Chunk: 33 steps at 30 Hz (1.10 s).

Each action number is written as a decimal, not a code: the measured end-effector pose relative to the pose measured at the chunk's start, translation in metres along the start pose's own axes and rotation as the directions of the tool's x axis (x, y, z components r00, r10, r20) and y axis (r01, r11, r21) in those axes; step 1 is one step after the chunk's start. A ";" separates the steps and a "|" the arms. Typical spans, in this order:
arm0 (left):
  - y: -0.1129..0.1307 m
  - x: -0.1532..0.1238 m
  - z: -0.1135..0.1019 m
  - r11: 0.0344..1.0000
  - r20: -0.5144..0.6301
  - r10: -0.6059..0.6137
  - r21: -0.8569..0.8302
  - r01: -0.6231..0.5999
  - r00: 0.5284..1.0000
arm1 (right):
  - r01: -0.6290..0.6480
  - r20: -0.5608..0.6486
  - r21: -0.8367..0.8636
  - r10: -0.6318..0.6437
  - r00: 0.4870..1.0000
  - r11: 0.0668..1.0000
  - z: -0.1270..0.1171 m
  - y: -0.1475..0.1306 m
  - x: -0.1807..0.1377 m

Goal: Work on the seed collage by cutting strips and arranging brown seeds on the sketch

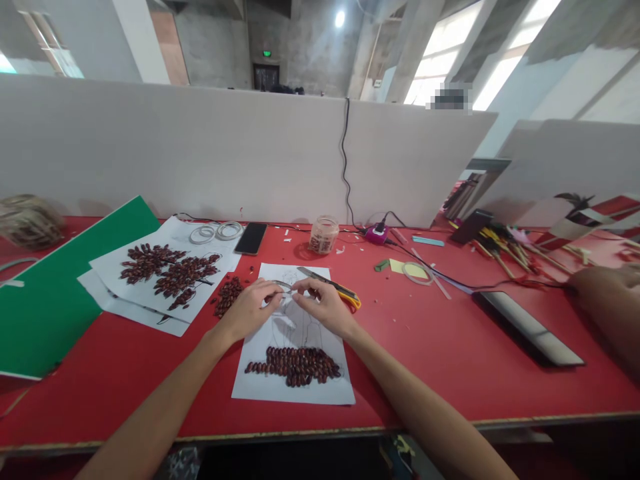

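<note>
Over the upper part of a white sheet (250, 390) with a pencil drawing, my hands are close together. A thin pale ring, which looks like a roll of tape (283, 285), is pinched between them. My left hand (255, 301) closes on its left side, while the fingers of my right hand (324, 303) close on its right side. Rows of dark red beans (303, 363) cover the lower part of the drawing. Beside my left hand lies a loose pile of beans (229, 297). A yellow box cutter (350, 298) lies just past my right hand.
Left are a bean-covered sheet (150, 303), a green board (55, 313), tape rolls (229, 231) and a phone (251, 238). Behind stand a jar of beans (324, 235) and a purple power adapter (377, 233). At right lie a tablet (525, 327) and another person's arm (607, 307).
</note>
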<state>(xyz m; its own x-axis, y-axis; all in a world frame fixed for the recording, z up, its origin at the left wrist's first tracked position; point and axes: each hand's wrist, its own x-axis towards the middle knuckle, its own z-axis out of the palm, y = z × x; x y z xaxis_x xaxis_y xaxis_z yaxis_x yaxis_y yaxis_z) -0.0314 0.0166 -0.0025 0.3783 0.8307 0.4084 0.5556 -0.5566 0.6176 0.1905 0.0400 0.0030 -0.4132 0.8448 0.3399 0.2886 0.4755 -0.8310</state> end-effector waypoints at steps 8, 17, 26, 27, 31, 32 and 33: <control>0.002 -0.001 0.003 0.999 -0.024 0.021 0.028 -0.021 0.999 | 0.057 -0.005 -0.103 -0.058 0.998 0.993 0.012 -0.005 -0.001; 0.013 0.001 0.003 0.995 -0.052 -0.058 -0.082 0.053 0.997 | 0.239 -0.107 -0.286 -0.278 0.954 0.928 0.017 -0.006 -0.002; -0.012 0.000 -0.013 0.979 -0.150 -0.200 0.013 0.204 0.968 | 0.292 -0.016 -0.261 -0.307 0.952 0.920 0.010 -0.015 -0.008; -0.014 -0.001 -0.014 0.975 -0.152 -0.180 0.105 0.197 0.972 | 0.237 -0.027 -0.173 -0.245 0.969 0.956 0.008 -0.013 -0.007; -0.008 -0.003 -0.010 0.953 -0.182 -0.128 0.251 0.172 0.975 | -0.072 0.083 0.181 0.058 0.995 0.981 -0.001 -0.005 -0.002; -0.003 -0.002 -0.008 0.969 -0.180 -0.118 0.194 0.153 0.977 | -0.151 0.132 0.256 0.120 0.984 0.955 -0.002 -0.004 -0.001; 0.002 -0.001 -0.007 0.986 -0.169 -0.111 0.109 0.130 0.979 | -0.218 0.184 0.323 0.165 0.969 0.921 -0.003 -0.003 -0.001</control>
<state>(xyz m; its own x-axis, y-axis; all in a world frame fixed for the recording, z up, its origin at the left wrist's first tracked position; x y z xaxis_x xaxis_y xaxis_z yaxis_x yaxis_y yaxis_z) -0.0356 0.0144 0.0027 0.1834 0.8764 0.4454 0.6772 -0.4410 0.5889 0.1923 0.0384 0.0066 -0.5114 0.8522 0.1109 0.0774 0.1742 -0.9817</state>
